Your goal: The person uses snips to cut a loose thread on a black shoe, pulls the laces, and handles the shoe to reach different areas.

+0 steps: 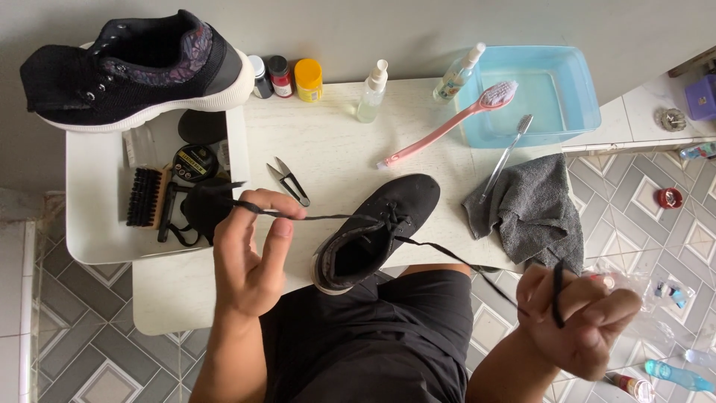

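Here, a person seated at a white tabletop (335, 149) pulls a black shoelace (328, 216) taut in both directions from a black knit shoe (380, 227) lying at the near edge of the tabletop, heel toward the lap. The left hand (250, 261) pinches one end of the lace between thumb and fingertips, the remaining fingers loosely spread; the right hand (578, 317), low at the near right, is closed in a fist with the other end wound round its fingers. The lace runs through the eyelets near the shoe's tongue. It looks thin, soft and limp (it would likely slip unless pinched or wrapped), and is best held close to its ends, while the shoe seems light and flexible in the upper, firmer at the sole.

To the far left a second black shoe (134, 71) with a white sole rests on the rim of a white tray (97, 224) that holds a bristle brush (144, 196) and a round tin (195, 162). Small thread snips (289, 181) lie just beside the left hand. Farther back stand small bottles (283, 77) and two spray bottles (371, 93); a pink long-handled brush (447, 127) leans on a blue basin (567, 97). A grey cloth (533, 209) lies at the right edge.
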